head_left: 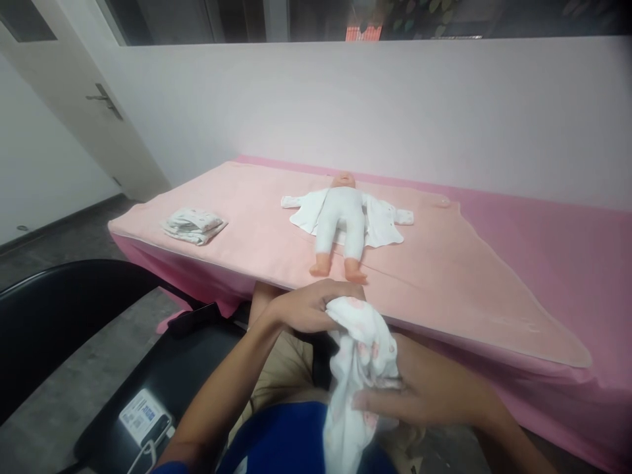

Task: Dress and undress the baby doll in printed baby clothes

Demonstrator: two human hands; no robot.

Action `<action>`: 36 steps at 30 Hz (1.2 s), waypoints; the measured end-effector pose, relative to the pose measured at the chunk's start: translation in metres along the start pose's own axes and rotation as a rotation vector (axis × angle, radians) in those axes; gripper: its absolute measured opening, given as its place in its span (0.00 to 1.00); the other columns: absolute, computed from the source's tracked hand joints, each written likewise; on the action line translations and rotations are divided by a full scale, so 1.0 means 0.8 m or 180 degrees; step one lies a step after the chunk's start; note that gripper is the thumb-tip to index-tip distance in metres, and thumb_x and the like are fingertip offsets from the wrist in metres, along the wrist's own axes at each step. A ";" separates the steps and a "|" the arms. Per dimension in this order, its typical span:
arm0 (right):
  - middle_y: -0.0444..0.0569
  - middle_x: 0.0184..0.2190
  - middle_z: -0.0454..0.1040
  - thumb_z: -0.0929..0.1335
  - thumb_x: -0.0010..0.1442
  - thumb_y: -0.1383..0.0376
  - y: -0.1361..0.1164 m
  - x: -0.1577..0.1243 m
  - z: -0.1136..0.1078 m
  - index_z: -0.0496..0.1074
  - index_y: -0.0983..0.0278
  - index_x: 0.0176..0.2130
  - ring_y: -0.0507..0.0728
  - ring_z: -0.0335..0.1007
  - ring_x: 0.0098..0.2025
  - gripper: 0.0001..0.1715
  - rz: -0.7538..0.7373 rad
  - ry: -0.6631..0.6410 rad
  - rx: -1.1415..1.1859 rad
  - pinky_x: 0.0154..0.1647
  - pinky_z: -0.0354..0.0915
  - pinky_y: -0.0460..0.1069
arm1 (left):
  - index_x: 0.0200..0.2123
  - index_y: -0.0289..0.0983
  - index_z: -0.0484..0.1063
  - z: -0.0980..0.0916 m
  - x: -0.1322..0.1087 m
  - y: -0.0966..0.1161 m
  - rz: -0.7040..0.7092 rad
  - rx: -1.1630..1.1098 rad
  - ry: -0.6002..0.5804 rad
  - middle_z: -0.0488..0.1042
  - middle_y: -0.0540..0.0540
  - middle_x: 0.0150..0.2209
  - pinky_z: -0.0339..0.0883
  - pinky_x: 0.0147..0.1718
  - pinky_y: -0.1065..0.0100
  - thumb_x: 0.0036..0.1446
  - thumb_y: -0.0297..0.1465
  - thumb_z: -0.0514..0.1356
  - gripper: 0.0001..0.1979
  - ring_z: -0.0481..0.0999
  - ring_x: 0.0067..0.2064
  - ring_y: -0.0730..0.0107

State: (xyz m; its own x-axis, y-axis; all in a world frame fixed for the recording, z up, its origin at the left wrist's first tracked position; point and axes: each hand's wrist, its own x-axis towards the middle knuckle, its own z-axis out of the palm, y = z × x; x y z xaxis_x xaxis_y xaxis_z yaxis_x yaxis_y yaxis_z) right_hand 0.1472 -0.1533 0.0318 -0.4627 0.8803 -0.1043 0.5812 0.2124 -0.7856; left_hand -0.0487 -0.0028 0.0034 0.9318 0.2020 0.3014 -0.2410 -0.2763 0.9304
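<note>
A white baby garment with pink prints (363,349) hangs bunched between my two hands, in front of my body and just short of the table edge. My left hand (318,306) grips its upper end. On the other side, my right hand (419,385) has its thumb over the cloth and the other fingers behind it, partly hidden. Beyond my hands a baby doll (340,214) lies on its back, feet toward me. Under the doll a white long-sleeved baby top (385,220) is spread open, its sleeves out to both sides.
A folded stack of printed cloth (193,225) lies at the left on the peach mat (257,224), over a pink tablecloth (543,257). At lower left stands a black chair (197,368) bearing a white device (147,418) with a cable. A wall rises behind the table.
</note>
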 end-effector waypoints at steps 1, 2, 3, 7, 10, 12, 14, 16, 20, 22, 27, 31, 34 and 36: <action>0.48 0.42 0.82 0.76 0.60 0.52 0.001 0.000 0.001 0.80 0.61 0.51 0.59 0.78 0.39 0.23 -0.0032 -0.0013 -0.0027 0.44 0.76 0.50 | 0.39 0.34 0.76 0.000 0.001 0.000 0.0040 -0.0022 0.0051 0.78 0.42 0.39 0.72 0.39 0.67 0.57 0.43 0.73 0.18 0.77 0.39 0.64; 0.49 0.44 0.82 0.77 0.60 0.52 0.002 -0.002 0.000 0.80 0.61 0.52 0.60 0.78 0.41 0.24 -0.0080 -0.0010 0.0015 0.45 0.76 0.50 | 0.39 0.34 0.76 -0.001 0.001 0.000 0.0033 -0.0038 0.0106 0.77 0.43 0.38 0.71 0.38 0.68 0.55 0.43 0.74 0.19 0.76 0.38 0.65; 0.49 0.44 0.82 0.77 0.59 0.52 0.005 -0.004 -0.001 0.80 0.61 0.51 0.60 0.78 0.42 0.24 -0.0125 0.0008 0.0111 0.45 0.76 0.50 | 0.38 0.34 0.76 -0.001 0.000 0.000 -0.0020 -0.0063 0.0139 0.76 0.45 0.36 0.70 0.36 0.69 0.53 0.43 0.76 0.21 0.75 0.36 0.67; 0.49 0.35 0.81 0.76 0.60 0.48 0.015 -0.020 -0.011 0.81 0.63 0.41 0.60 0.76 0.36 0.21 0.0033 0.0517 0.0747 0.35 0.75 0.49 | 0.35 0.35 0.76 0.001 -0.004 0.005 -0.0394 -0.0197 -0.0316 0.75 0.48 0.30 0.67 0.29 0.70 0.44 0.44 0.80 0.24 0.72 0.30 0.69; 0.49 0.32 0.80 0.75 0.62 0.48 0.013 -0.024 -0.013 0.81 0.63 0.41 0.61 0.76 0.34 0.21 0.0161 0.0767 0.0879 0.31 0.74 0.49 | 0.36 0.35 0.77 0.006 -0.002 0.011 -0.0235 -0.0119 -0.0557 0.78 0.45 0.34 0.71 0.34 0.67 0.51 0.42 0.76 0.19 0.76 0.34 0.65; 0.50 0.36 0.81 0.76 0.61 0.51 0.007 -0.022 -0.010 0.81 0.62 0.44 0.62 0.78 0.38 0.20 0.0168 0.0522 0.0758 0.36 0.76 0.50 | 0.40 0.35 0.76 0.009 0.003 0.014 0.0027 -0.0004 -0.0358 0.79 0.41 0.40 0.73 0.41 0.66 0.59 0.40 0.71 0.15 0.78 0.40 0.62; 0.50 0.41 0.82 0.77 0.59 0.53 -0.001 -0.018 -0.005 0.81 0.62 0.48 0.61 0.79 0.40 0.21 0.0147 0.0148 0.0585 0.41 0.77 0.50 | 0.44 0.35 0.75 0.012 0.008 0.015 0.0202 0.0079 -0.0190 0.78 0.39 0.44 0.73 0.45 0.66 0.66 0.37 0.64 0.11 0.78 0.44 0.62; 0.49 0.43 0.81 0.78 0.58 0.55 -0.005 -0.017 -0.002 0.79 0.61 0.52 0.60 0.78 0.40 0.25 0.0069 -0.0077 0.0470 0.42 0.77 0.50 | 0.46 0.35 0.74 0.013 0.010 0.012 0.0279 0.0086 -0.0162 0.78 0.39 0.45 0.73 0.44 0.67 0.68 0.35 0.61 0.09 0.78 0.44 0.64; 0.52 0.47 0.79 0.80 0.55 0.55 0.003 -0.022 -0.002 0.78 0.60 0.54 0.63 0.78 0.47 0.30 -0.0217 0.0425 0.0561 0.48 0.77 0.52 | 0.44 0.36 0.74 0.013 0.007 -0.002 0.0174 -0.0127 -0.0066 0.77 0.44 0.40 0.71 0.38 0.70 0.62 0.35 0.68 0.12 0.76 0.38 0.68; 0.51 0.44 0.77 0.80 0.54 0.54 0.009 -0.025 -0.004 0.78 0.60 0.50 0.61 0.77 0.43 0.27 -0.0387 0.0821 0.0796 0.42 0.77 0.50 | 0.42 0.36 0.75 0.012 0.003 -0.007 0.0049 -0.0244 -0.0239 0.77 0.46 0.37 0.70 0.35 0.70 0.53 0.40 0.75 0.20 0.75 0.35 0.68; 0.49 0.39 0.77 0.78 0.59 0.53 0.009 -0.019 -0.005 0.78 0.61 0.48 0.58 0.77 0.37 0.22 -0.0427 0.0538 0.1483 0.39 0.76 0.48 | 0.40 0.36 0.76 0.016 -0.004 -0.003 -0.0040 -0.0318 -0.0066 0.78 0.43 0.38 0.73 0.40 0.65 0.46 0.50 0.77 0.28 0.77 0.39 0.63; 0.48 0.39 0.80 0.78 0.57 0.51 -0.001 -0.005 0.002 0.80 0.62 0.45 0.60 0.78 0.41 0.22 -0.0050 -0.0403 0.1234 0.46 0.76 0.51 | 0.38 0.36 0.71 0.022 -0.004 0.006 0.0064 -0.0461 0.0416 0.75 0.42 0.37 0.72 0.40 0.65 0.61 0.51 0.67 0.23 0.75 0.38 0.64; 0.48 0.39 0.81 0.83 0.48 0.50 -0.002 0.000 0.004 0.79 0.61 0.49 0.62 0.78 0.41 0.33 0.0104 -0.0374 0.0952 0.42 0.77 0.51 | 0.38 0.35 0.71 0.025 -0.003 0.009 0.0002 -0.0511 0.0242 0.74 0.43 0.36 0.71 0.39 0.67 0.63 0.49 0.66 0.21 0.73 0.36 0.67; 0.48 0.39 0.81 0.83 0.47 0.49 0.002 -0.004 0.002 0.80 0.60 0.50 0.62 0.78 0.41 0.35 0.0125 -0.0302 0.0945 0.43 0.77 0.51 | 0.38 0.35 0.71 0.025 -0.005 0.009 -0.0125 -0.0501 0.0304 0.73 0.44 0.35 0.70 0.37 0.69 0.63 0.48 0.67 0.21 0.72 0.35 0.68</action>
State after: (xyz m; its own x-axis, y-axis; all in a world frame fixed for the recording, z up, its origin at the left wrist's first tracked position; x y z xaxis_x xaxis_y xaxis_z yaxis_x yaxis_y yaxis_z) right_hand 0.1484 -0.1561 0.0300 -0.5124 0.8389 -0.1836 0.3854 0.0335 -0.9222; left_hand -0.0489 -0.0246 0.0044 0.9132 0.3000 0.2758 -0.2515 -0.1175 0.9607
